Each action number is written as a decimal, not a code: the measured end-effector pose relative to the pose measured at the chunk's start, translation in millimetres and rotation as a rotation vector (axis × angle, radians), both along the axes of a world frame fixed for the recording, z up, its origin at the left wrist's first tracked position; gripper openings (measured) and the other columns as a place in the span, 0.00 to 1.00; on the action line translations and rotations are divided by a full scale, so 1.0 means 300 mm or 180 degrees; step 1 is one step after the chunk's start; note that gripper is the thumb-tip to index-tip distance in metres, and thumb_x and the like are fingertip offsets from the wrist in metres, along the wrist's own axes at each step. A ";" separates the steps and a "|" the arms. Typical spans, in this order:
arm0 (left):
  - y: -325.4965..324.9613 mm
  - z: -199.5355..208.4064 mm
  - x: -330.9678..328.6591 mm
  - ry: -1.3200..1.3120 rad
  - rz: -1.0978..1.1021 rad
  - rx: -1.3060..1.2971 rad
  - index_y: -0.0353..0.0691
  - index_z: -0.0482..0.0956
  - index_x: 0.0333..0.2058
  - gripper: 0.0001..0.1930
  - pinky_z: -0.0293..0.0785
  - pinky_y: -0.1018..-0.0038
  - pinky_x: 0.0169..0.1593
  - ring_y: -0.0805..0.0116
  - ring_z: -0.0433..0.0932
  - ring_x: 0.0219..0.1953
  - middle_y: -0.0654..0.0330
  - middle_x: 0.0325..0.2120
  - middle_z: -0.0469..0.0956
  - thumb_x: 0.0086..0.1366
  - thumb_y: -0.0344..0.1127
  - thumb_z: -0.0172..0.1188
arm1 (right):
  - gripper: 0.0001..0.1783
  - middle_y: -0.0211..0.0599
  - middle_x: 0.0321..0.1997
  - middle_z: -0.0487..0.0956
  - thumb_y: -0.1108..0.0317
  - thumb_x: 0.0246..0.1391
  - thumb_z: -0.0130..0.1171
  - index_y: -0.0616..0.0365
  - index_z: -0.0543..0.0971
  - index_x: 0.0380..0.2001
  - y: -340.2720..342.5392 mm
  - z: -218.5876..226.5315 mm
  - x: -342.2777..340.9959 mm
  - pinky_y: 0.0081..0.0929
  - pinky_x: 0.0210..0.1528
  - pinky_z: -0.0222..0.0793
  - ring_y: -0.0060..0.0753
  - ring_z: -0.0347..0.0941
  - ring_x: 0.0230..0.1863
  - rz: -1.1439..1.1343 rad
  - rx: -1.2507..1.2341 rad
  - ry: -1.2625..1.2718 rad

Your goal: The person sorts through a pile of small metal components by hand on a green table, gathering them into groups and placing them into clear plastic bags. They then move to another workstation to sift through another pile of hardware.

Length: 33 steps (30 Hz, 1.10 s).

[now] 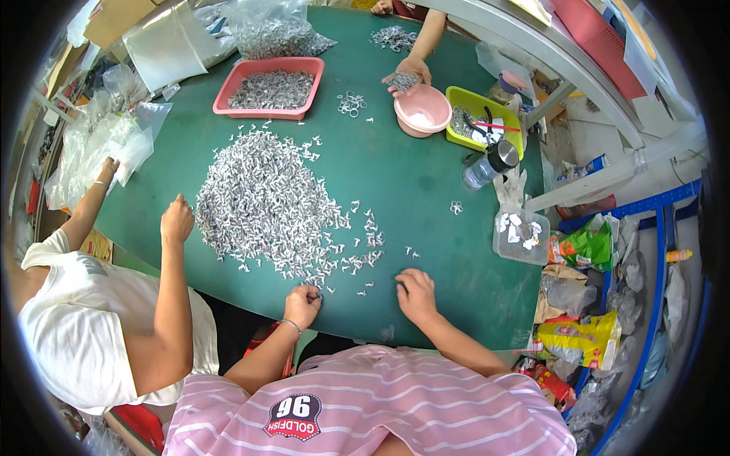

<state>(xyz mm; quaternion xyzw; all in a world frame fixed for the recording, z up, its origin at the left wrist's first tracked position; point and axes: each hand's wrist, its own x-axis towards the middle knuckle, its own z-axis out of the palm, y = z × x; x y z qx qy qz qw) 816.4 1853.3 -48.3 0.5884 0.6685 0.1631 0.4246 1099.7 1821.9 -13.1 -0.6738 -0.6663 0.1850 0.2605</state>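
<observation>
Hundreds of small, curved, silver-grey pieces (262, 201) lie heaped on a green tabletop (471, 285). The bare left hand (303, 306), fingers together, is at the heap's near edge; whether it grips one cannot be told. The bare right hand (417, 295) spreads loosely near the front edge, with room rightward to a transparent plastic tub (519, 251).

A broad green-topped table (471, 281) is set centrally; a pale-grey metal frame (566, 70) is seen at two o'clock, blue metal bars (664, 281) between three and five.
</observation>
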 end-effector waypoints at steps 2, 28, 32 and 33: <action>0.009 -0.007 -0.003 0.0039 0.0008 0.0122 0.37 0.77 0.30 0.09 0.73 0.71 0.32 0.63 0.74 0.24 0.56 0.22 0.74 0.46 0.26 0.61 | 0.12 0.36 0.41 0.72 0.74 0.40 0.57 0.54 0.75 0.33 -0.082 -0.011 0.052 0.37 0.45 0.59 0.42 0.66 0.44 -0.0263 -0.0052 -0.0092; 0.567 0.243 0.589 -0.3292 0.2047 -0.0839 0.39 0.69 0.45 0.17 0.64 0.68 0.53 0.63 0.69 0.50 0.57 0.45 0.73 0.66 0.45 0.45 | 0.08 0.40 0.31 0.74 0.78 0.51 0.49 0.63 0.74 0.35 -0.685 0.042 0.434 0.22 0.31 0.67 0.27 0.71 0.29 -0.2221 0.0092 0.0247; 0.701 0.282 0.688 -0.3855 0.2233 -0.0930 0.40 0.61 0.54 0.21 0.58 0.68 0.57 0.60 0.60 0.58 0.56 0.56 0.61 0.67 0.46 0.41 | 0.08 0.40 0.32 0.73 0.80 0.49 0.49 0.64 0.74 0.33 -0.868 -0.001 0.478 0.23 0.33 0.66 0.29 0.70 0.30 -0.2165 -0.0196 -0.0080; 0.753 0.291 0.699 -0.3872 0.2154 -0.0844 0.41 0.59 0.55 0.22 0.57 0.67 0.58 0.59 0.58 0.59 0.56 0.57 0.59 0.67 0.46 0.41 | 0.07 0.40 0.31 0.72 0.81 0.48 0.49 0.64 0.74 0.33 -0.875 0.010 0.459 0.23 0.33 0.66 0.30 0.70 0.30 -0.2375 -0.0253 0.0074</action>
